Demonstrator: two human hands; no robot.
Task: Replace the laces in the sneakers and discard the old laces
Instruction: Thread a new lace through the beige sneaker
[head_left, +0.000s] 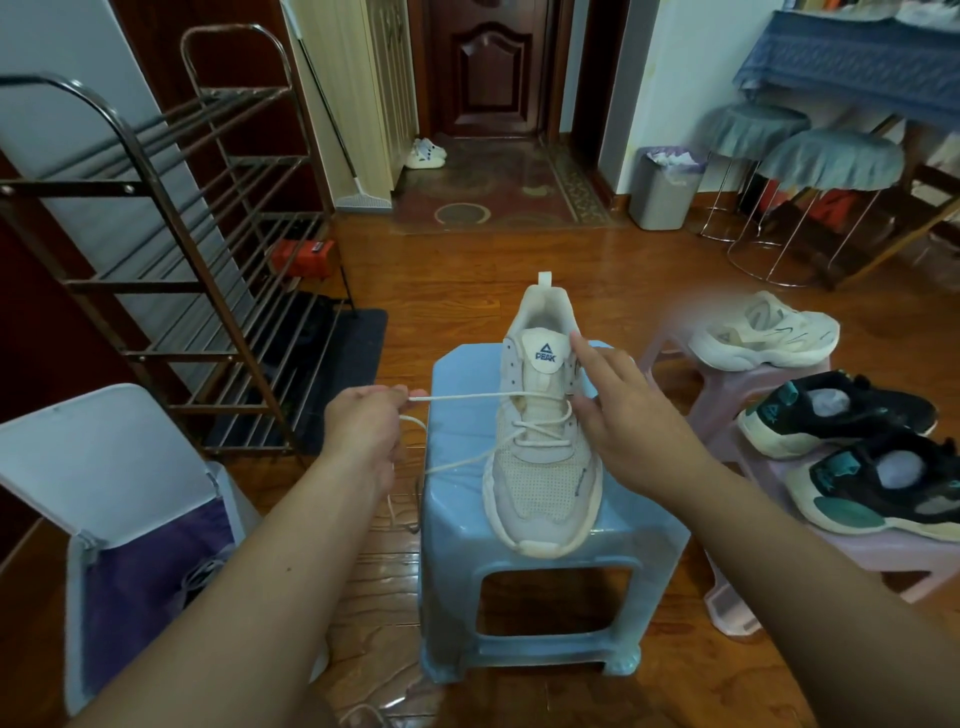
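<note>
Partly hidden, lace (457, 398) end inside left hand (363, 423); right fingers (584, 353) blurred

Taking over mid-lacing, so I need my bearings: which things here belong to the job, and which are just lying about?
In the job:
left hand pinching the lace
right hand by the white sneaker
blue stool
lidded bin
second white sneaker

Lying about:
black sneakers
shoe rack
grey bin

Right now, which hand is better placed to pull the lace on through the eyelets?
Left, probably. The left hand already pinches the lace, drawn taut from the white sneaker. The right hand is open beside the tongue, holding nothing.
</note>
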